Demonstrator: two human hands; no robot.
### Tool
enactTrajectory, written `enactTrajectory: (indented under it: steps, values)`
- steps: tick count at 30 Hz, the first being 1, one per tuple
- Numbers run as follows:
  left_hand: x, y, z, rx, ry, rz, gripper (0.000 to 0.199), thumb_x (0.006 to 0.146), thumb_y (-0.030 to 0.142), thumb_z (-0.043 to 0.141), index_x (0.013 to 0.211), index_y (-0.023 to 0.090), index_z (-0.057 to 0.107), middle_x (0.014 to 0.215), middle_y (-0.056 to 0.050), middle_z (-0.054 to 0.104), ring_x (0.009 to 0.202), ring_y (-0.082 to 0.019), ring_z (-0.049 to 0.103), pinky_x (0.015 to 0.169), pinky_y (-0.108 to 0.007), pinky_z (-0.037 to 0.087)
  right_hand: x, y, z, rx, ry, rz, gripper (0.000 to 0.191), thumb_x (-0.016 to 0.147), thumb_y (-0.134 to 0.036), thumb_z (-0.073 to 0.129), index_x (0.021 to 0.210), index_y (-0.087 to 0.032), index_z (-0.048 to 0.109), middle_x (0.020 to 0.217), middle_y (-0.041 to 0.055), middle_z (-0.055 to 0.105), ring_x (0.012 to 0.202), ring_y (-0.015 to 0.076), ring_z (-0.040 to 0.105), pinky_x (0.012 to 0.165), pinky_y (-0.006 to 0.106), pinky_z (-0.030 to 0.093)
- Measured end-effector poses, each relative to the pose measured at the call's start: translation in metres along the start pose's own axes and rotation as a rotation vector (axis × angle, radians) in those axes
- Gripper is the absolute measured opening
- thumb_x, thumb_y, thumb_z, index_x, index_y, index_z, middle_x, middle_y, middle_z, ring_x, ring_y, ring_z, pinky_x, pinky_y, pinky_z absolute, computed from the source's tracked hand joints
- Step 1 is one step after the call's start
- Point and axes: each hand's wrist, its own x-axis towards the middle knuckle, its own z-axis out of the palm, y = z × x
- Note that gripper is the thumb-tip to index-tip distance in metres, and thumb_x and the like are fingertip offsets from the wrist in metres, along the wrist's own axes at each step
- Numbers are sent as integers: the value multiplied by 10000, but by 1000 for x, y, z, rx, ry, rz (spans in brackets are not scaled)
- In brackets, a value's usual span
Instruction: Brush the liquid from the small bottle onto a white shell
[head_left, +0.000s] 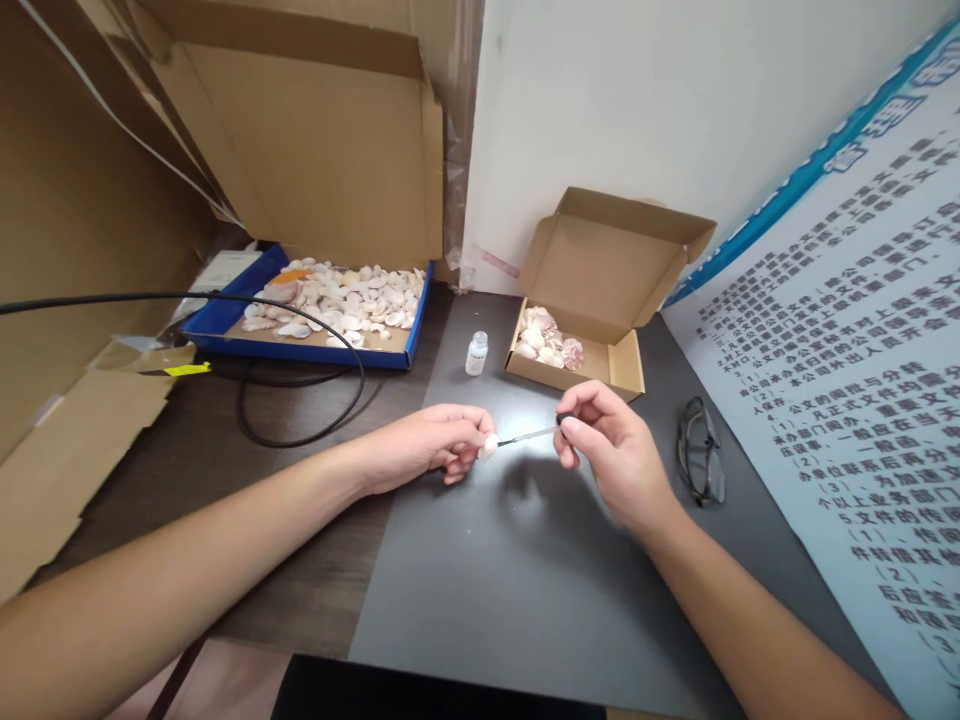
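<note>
Between the thumb and fingers of my left hand [446, 440] is a small white ribbed seashell [489, 447]. My right hand [604, 440] pinches the black cap of a thin brush [529, 435]. Its clear stem points left, and the dark tip touches or nearly touches the shell; I cannot tell which. Both hands are above the dark grey mat [480, 590]. Behind them a small clear glass bottle [476, 354] with a white label stands uncapped on the mat.
At the back left a blue-sided box [300, 353] holds many pale shells. An open brown carton [577, 382] with several larger shells stands back right. Glasses [699, 452] lie to the right, beside a printed poster [847, 300]. A black cable [360, 385] loops over the left side.
</note>
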Motion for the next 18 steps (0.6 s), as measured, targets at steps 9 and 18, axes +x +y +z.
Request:
enactTrajectory:
  steps: [9, 18]
  values:
    - [0, -1, 1, -11, 22, 7, 136, 767, 276, 633, 744, 172, 549, 595, 46, 436, 540, -100, 404, 537, -230, 325, -4, 0, 3, -146, -1, -94, 69, 860, -240, 593, 892, -210, 539, 639, -57, 486, 542, 103, 479, 552, 252, 409]
    - [0, -1, 1, -16, 25, 18, 151, 770, 265, 631, 710, 168, 533, 584, 42, 448, 537, -94, 411, 535, -226, 327, -7, -4, 4, -196, 8, -118, 85, 821, -220, 610, 860, -220, 534, 624, -59, 481, 517, 101, 474, 516, 244, 414]
